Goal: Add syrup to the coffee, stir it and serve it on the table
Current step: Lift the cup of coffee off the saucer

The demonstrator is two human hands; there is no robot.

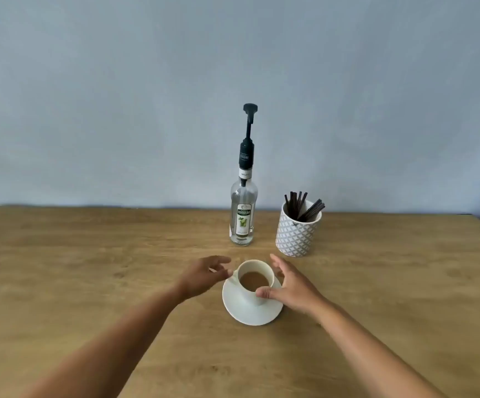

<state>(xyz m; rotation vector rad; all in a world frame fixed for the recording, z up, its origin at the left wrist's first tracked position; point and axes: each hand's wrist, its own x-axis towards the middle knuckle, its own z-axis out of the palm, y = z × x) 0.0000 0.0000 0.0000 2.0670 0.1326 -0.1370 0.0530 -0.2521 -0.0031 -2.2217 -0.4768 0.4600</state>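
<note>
A white cup (250, 295) of light brown coffee (253, 281) stands on a white saucer (251, 314) in the middle of the wooden table (89, 268). My right hand (292, 285) wraps the cup's right side, thumb pressed on its near wall, fingers spread behind it. My left hand (204, 275) sits just left of the cup, fingertips at the handle; whether it grips it is unclear. Behind the cup stands a clear syrup bottle (243, 214) with a tall black pump (249, 130), raised.
A patterned white pot (297, 234) holding several dark stirrers (302, 205) stands right of the bottle, close behind my right hand. A plain blue-grey wall rises at the table's far edge. The table's right corner shows at the far right.
</note>
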